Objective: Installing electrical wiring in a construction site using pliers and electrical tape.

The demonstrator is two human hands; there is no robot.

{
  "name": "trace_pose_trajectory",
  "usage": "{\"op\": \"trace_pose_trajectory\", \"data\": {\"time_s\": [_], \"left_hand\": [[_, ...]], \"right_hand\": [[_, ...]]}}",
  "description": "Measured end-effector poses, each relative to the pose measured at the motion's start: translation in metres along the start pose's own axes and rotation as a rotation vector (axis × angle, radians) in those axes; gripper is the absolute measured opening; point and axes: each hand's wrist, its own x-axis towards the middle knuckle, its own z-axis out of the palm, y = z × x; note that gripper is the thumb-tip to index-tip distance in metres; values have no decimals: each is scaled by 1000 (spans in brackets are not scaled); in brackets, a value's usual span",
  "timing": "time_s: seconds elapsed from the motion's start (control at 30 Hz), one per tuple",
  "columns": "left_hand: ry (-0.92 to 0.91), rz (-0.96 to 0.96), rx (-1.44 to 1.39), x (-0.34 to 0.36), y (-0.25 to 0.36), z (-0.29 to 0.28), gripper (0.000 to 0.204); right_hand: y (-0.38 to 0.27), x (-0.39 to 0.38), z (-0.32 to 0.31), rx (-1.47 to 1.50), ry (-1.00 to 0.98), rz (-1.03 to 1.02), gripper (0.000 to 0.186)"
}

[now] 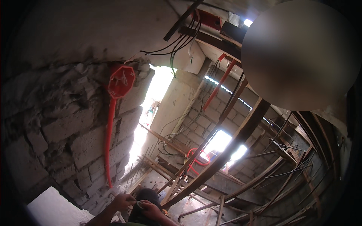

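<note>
At the bottom centre my left hand (pixel 124 201) has its fingers pinched beside a small pale ring-shaped item (pixel 140 204), perhaps a roll of tape; what the fingertips hold is too small to make out. My right hand (pixel 150 211) is closed on that pale item. Both hands are over my dark-clad leg (pixel 145 194). Above and left of them, a red corrugated conduit (pixel 109 139) runs down the block wall (pixel 71 132) from a red octagonal junction box (pixel 121 81) with short wires inside it.
Loose black wires (pixel 183 41) hang overhead. Wooden beams (pixel 233 154) and metal rods (pixel 279 147) cross the right side, near a coiled red conduit (pixel 200 161). Bright openings (pixel 154 86) break the walls. A large blurred patch (pixel 298 56) hides the upper right.
</note>
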Motion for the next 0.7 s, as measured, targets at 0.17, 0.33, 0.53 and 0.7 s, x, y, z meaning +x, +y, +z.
{"op": "trace_pose_trajectory", "data": {"time_s": [0.17, 0.33, 0.53, 0.7], "left_hand": [[37, 42, 96, -2, 10, -5, 27], [99, 41, 88, 3, -1, 8, 28], [221, 20, 170, -4, 1, 25, 26], [322, 120, 13, -7, 7, 34, 33]], "right_hand": [[-11, 5, -3, 27, -12, -14, 41], [-1, 6, 0, 83, 21, -28, 34], [4, 1, 1, 91, 45, -26, 33], [7, 1, 0, 210, 73, 17, 32]]}}
